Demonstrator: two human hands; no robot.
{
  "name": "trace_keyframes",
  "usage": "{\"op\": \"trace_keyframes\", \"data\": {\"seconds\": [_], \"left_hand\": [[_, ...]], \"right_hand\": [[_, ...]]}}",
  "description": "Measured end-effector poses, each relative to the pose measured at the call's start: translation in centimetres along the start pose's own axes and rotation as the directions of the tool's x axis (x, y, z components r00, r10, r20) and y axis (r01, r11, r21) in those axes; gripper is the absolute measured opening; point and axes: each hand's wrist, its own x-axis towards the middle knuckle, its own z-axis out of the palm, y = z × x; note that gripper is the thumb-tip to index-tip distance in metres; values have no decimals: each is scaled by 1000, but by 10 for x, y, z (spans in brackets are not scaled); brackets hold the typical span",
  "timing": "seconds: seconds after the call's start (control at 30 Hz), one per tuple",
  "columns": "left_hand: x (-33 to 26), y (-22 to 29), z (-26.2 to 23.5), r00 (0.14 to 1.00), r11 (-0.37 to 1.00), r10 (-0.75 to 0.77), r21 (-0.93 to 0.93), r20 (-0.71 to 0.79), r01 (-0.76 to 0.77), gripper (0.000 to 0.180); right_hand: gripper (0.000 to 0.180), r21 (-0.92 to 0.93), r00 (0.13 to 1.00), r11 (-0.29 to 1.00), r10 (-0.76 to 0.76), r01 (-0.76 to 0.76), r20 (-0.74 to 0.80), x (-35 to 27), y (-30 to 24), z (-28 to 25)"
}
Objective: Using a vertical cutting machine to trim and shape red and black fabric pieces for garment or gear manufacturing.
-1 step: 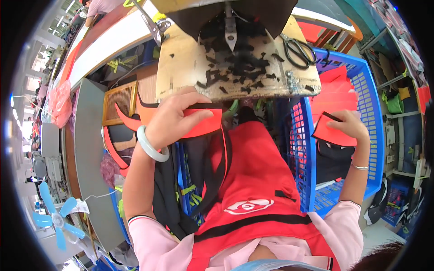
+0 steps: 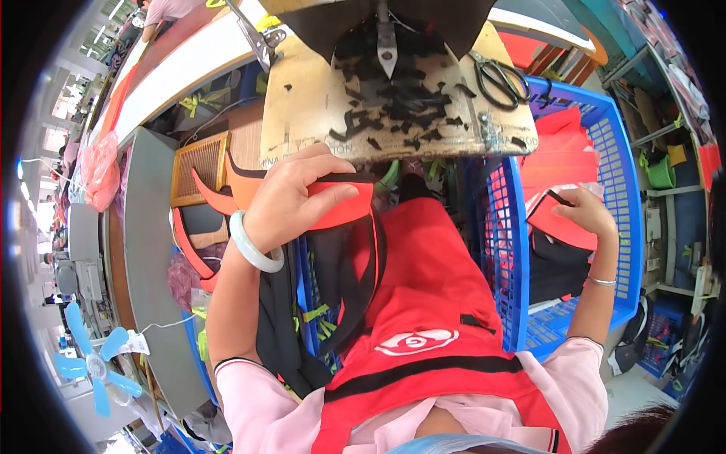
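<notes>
My left hand pinches an orange-red fabric piece with black edging, just in front of the sewing machine's work plate. Below it a long black-edged strip curves down over my red apron. Over at the right, my right hand grips a black-edged fabric panel, also orange-red, above a blue plastic basket. Inside the basket lie a stack of orange-red fabric and some folded black fabric.
Black scraps litter the work plate around the machine's pointed metal part. Black-handled scissors rest at its right edge. More curved orange-red pieces hang left of my left hand. A blue fan stands at lower left.
The panel in my right hand has shifted and tilted slightly, and a pale edge now shows behind it. My left hand stays almost still.
</notes>
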Motion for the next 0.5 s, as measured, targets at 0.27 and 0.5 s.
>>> {"op": "trace_keyframes", "data": {"seconds": [0.27,0.5], "left_hand": [[7,-11,-2,978,979,-62,-203,-198,21,22],[55,-31,-1,944,696,-317,-699,-91,166,23]], "right_hand": [[26,-32,953,987,142,-156,-267,8,14,92],[24,219,966,962,-110,162,-233,24,-68,128]]}}
